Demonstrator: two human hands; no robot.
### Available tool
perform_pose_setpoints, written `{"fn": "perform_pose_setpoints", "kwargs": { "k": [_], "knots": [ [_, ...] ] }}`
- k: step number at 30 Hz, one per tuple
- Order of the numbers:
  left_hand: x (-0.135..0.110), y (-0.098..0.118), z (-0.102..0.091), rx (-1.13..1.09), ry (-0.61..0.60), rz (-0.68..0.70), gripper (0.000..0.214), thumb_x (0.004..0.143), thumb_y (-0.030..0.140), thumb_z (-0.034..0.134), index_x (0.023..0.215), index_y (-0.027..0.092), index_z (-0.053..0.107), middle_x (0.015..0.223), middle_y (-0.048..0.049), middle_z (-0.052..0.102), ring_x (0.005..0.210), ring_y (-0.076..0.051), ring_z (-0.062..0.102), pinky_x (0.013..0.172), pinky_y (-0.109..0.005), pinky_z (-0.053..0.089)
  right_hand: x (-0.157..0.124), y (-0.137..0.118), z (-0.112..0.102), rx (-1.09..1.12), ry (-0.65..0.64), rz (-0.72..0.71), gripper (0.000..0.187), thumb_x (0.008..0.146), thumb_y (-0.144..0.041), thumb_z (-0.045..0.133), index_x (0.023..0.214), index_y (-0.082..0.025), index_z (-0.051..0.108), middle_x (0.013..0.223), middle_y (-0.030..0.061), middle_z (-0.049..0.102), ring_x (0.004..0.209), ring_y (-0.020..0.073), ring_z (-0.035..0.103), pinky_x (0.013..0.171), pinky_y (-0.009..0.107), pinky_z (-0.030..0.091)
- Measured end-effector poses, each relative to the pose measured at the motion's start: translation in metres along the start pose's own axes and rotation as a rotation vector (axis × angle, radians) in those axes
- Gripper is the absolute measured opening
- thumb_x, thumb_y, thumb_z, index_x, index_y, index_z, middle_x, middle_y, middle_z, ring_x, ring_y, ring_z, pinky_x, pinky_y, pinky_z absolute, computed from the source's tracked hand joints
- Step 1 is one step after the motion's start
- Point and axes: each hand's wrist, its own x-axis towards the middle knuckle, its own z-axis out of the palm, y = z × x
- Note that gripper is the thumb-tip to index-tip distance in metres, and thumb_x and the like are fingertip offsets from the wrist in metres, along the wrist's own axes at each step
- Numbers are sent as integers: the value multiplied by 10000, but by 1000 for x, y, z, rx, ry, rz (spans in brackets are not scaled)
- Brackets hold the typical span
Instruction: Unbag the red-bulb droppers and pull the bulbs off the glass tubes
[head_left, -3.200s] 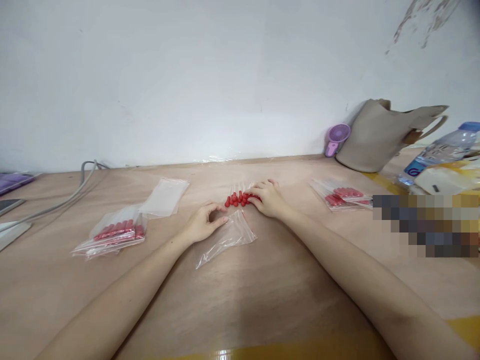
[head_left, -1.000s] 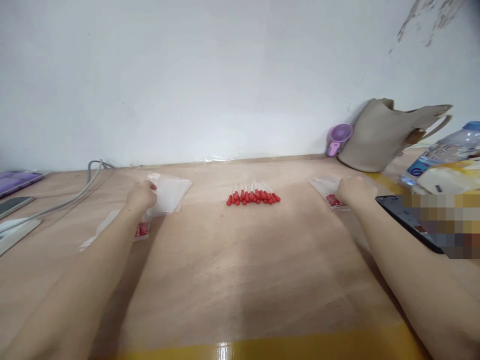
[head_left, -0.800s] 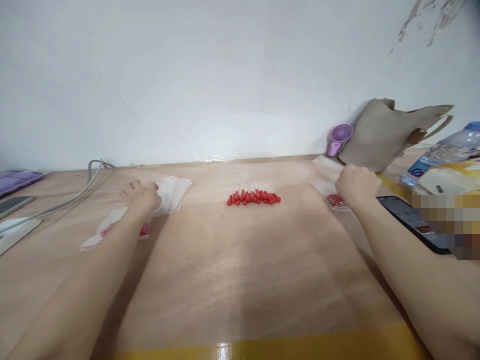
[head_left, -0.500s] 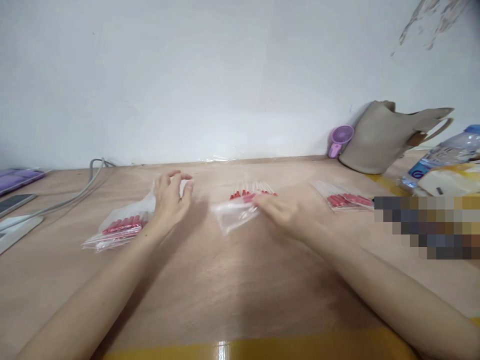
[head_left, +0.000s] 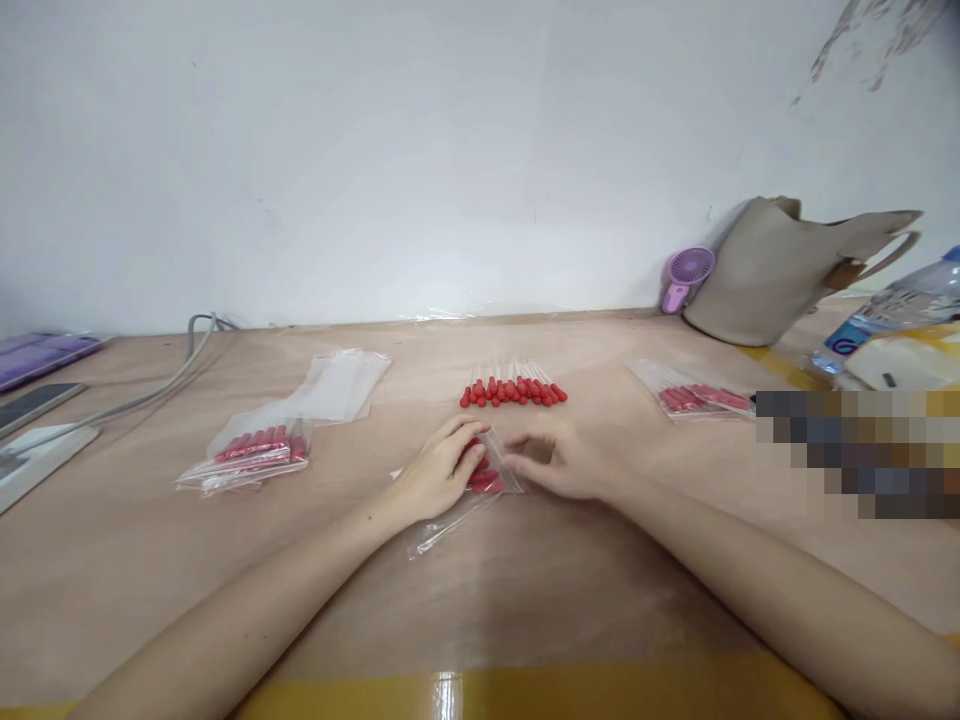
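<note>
Bag (head_left: pixel 450 530) partly covered, red contents (head_left: pixel 487 482) perhaps droppers

Bag (head_left: pixel 454 525), 6 o'clock: clear, red showing through. Sticks (head_left: pixel 514 390), centre: red heads, whitish shafts. Filled bags (head_left: pixel 259 447), 8 o'clock: clear, red inside. Flat bags (head_left: pixel 341 385), 9 o'clock: milky white. Fan (head_left: pixel 688 270), 2 o'clock: lilac. Tote (head_left: pixel 780 270), near 3 o'clock: grey-beige, brown tab. Bottle (head_left: pixel 900 305), 3 o'clock: clear, blue cap. Table (head_left: pixel 540 600): light brown, faint streaks. Tape (head_left: pixel 360 695), 6 o'clock: amber. Wall (head_left: pixel 450 160): off-white, brown smears 2 o'clock.
</note>
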Motion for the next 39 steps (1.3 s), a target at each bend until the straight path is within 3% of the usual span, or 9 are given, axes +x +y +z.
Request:
{"fn": "perform_pose_setpoints", "kwargs": {
  "k": [2, 6, 11, 15, 19, 23, 27, 33, 39],
  "knots": [
    [0, -1, 0, 11, -15, 3, 309, 886, 277, 403, 1171, 204, 495, 1150, -85, 526, 1050, -200, 514, 926, -381, 421, 2, 11, -4, -113, 90, 168, 184, 768, -316, 547, 720, -166, 641, 713, 30, 637, 677, 148, 557, 657, 274, 429],
    [0, 1, 5, 27, -40, 20, 360, 841, 300, 487, 1187, 202, 478, 1234, -98, 458, 1081, -213, 496, 919, -375, 432, 7, 22, -1, -126, -54, 294, 261, 790, -357, 518, 667, -167, 648, 613, 10, 599, 611, 137, 521, 578, 251, 380],
    [0, 2, 10, 15, -54, 23, 358, 829, 277, 496, 1180, 212, 475, 1232, -100, 450, 1016, -203, 530, 856, -358, 470, 9, 12, 3, -58, -100, 347, 209, 786, -328, 535, 701, -197, 674, 708, 8, 633, 775, 177, 554, 736, 307, 410],
    [1, -1, 9, 6, -31, 59, 392, 814, 258, 519, 1199, 215, 459, 1257, -103, 431, 1073, -215, 499, 886, -365, 453, 11, 0, 1, 270, -65, 521, 186, 776, -182, 532, 929, -170, 637, 947, 53, 643, 875, 163, 574, 768, 287, 456],
    [-1, -3, 9, -18, -11, 90, 398, 815, 247, 522, 1205, 220, 452, 1238, -102, 445, 1071, -212, 502, 884, -362, 456, 16, -12, -1, 621, 15, 824, 488, 732, -159, 581, 1201, -164, 448, 1133, 129, 563, 770, 143, 609, 524, 226, 486],
    [-3, -2, 9, -38, -16, 104, 389, 824, 257, 511, 1207, 223, 451, 1216, -97, 459, 1046, -203, 515, 875, -355, 464, 20, -12, -3, 751, -39, 953, 353, 711, -162, 587, 1057, -159, 515, 834, 54, 630, 436, 47, 481, 297, 142, 225],
    [-3, -2, 9, -25, -24, 106, 396, 829, 256, 505, 1221, 227, 455, 1215, -101, 458, 1032, -201, 522, 873, -360, 466, 19, -4, -2, 706, -169, 848, 113, 729, -186, 549, 827, -158, 597, 648, -11, 579, 367, 13, 362, 291, 140, 135],
    [3, -9, 9, 62, -6, 181, 287, 873, 185, 414, 1118, 214, 562, 1159, -90, 500, 1070, -188, 503, 901, -347, 441, 10, 5, 2, 534, -284, 624, 111, 728, -184, 530, 817, -179, 596, 415, -101, 361, 329, 39, 288, 307, 152, 199],
    [5, -16, 10, 80, 26, 203, 193, 851, 191, 468, 932, 208, 643, 1099, -66, 557, 952, -157, 573, 822, -298, 482, 2, 13, 11, 135, -61, 6, 64, 763, -225, 547, 777, -188, 598, 628, -28, 540, 502, 75, 428, 471, 201, 369]
  ]
}}
